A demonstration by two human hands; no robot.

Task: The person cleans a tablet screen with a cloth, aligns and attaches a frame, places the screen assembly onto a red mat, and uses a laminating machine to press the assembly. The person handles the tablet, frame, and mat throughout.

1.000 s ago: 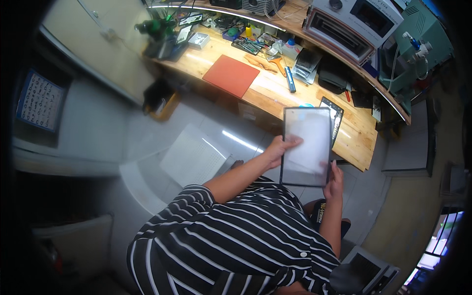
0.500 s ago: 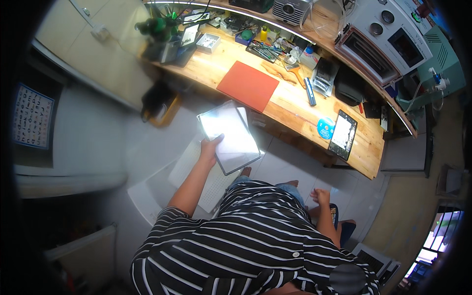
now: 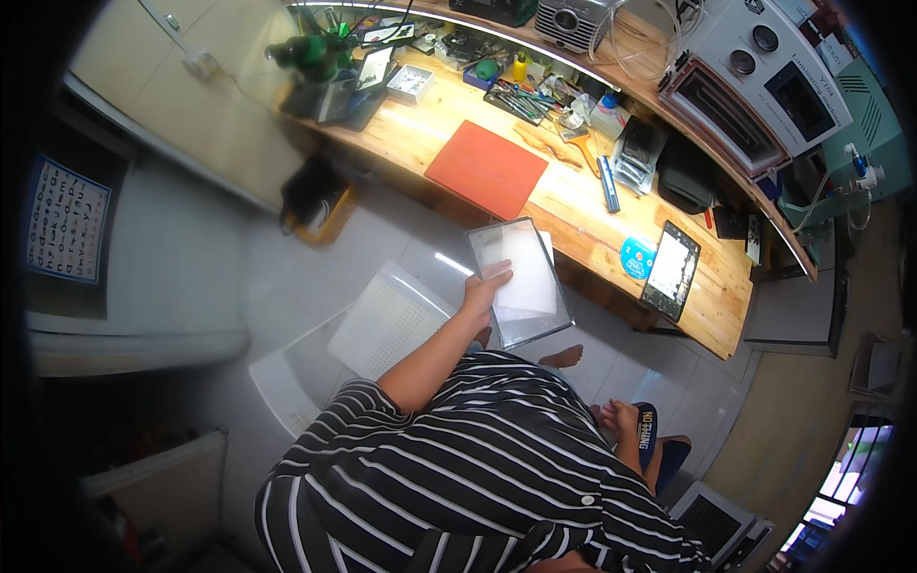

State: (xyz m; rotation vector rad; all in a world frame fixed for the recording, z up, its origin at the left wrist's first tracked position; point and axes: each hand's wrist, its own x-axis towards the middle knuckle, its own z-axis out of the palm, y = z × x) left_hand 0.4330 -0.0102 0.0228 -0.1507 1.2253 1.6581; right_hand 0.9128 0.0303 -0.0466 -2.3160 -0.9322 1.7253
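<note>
My left hand (image 3: 487, 289) grips a clear rectangular panel (image 3: 523, 328) with a dark grey border, thumb on top and the other fingers hidden underneath. A white sheet (image 3: 531, 279) shows through the panel and sticks out past its right edge. The panel is held in front of my body, just off the near edge of the workbench (image 3: 401, 143). My right hand (image 3: 621, 416) hangs low at my right side with fingers curled, and nothing shows in it. Beside it is dark navy cloth (image 3: 649, 432) with printed lettering.
On the bench lie a red-orange mat (image 3: 486, 169), a scraper (image 3: 579, 143), a blue disc (image 3: 637, 257) and a tablet-like device (image 3: 671, 270). Tools crowd the back. A white machine (image 3: 764, 81) stands on the shelf. A white plastic chair (image 3: 387, 320) is at my left.
My left hand has moved right with the panel, and the bright glare on it has faded. The right hand has dropped slightly lower.
</note>
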